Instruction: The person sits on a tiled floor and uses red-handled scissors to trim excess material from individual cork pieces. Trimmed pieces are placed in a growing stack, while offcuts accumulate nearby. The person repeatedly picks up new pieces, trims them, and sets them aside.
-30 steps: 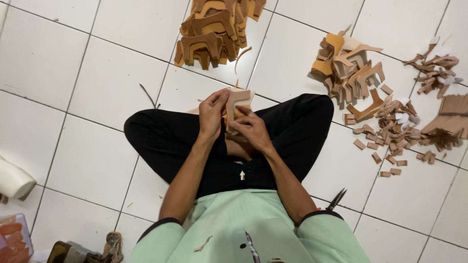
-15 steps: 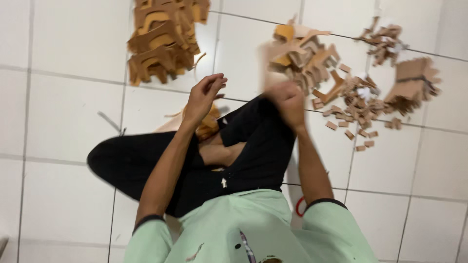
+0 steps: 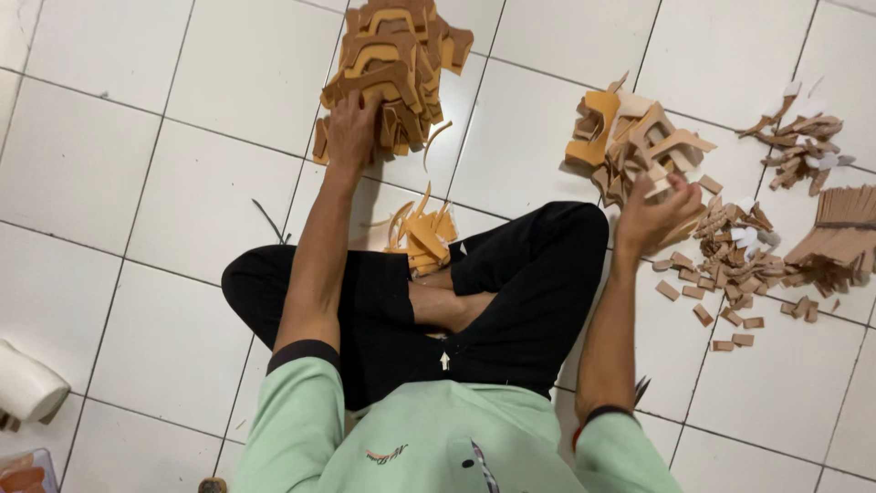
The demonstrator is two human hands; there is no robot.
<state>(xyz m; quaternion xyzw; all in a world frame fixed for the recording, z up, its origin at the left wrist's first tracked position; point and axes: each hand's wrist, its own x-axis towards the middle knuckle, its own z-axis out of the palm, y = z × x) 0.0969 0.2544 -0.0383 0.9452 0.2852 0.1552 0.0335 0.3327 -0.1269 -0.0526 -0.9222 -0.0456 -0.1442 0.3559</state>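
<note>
I sit cross-legged on a white tiled floor in black trousers and a green shirt. My left hand (image 3: 354,128) reaches forward onto a big pile of brown cut-out pieces (image 3: 394,64), fingers resting on its near edge. My right hand (image 3: 655,215) hangs to the right beside a second heap of tan and orange pieces (image 3: 630,137), fingers curled; whether it holds anything is unclear. A small bunch of orange strips (image 3: 422,239) lies by my knees.
Small brown offcuts (image 3: 730,265) are scattered on the tiles at right. A stack of brown strips (image 3: 839,233) and more scraps (image 3: 801,141) lie further right. A white roll (image 3: 26,388) sits at the left edge, a clear container (image 3: 23,470) below it.
Both hands left the piece held over my lap. The left arm stretched out to the far pile, the right swung out to the right heap.
</note>
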